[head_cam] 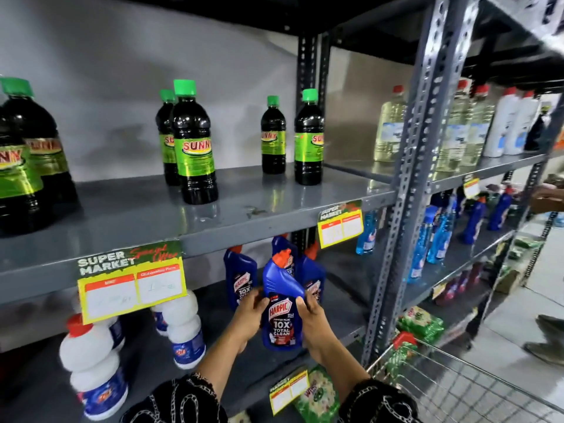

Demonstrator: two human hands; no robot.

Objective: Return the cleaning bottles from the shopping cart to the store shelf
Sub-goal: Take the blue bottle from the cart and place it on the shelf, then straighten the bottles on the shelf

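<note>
A blue Harpic bottle (282, 306) with an orange-red cap is upright in both my hands, over the front of the lower grey shelf (332, 325). My left hand (248, 312) grips its left side and my right hand (314, 315) its right side. Behind it on the same shelf stand three more blue Harpic bottles (239, 276), partly hidden by the held one. The wire shopping cart (451, 383) with a red handle corner sits at the lower right; its inside is mostly out of view.
White bleach bottles (186, 328) stand to the left on the lower shelf. Dark green-capped Sunny bottles (193, 141) fill the upper shelf. A perforated grey upright (406, 184) divides the bays; blue spray bottles (439, 236) are on the right. Another person's feet (546, 340) are at far right.
</note>
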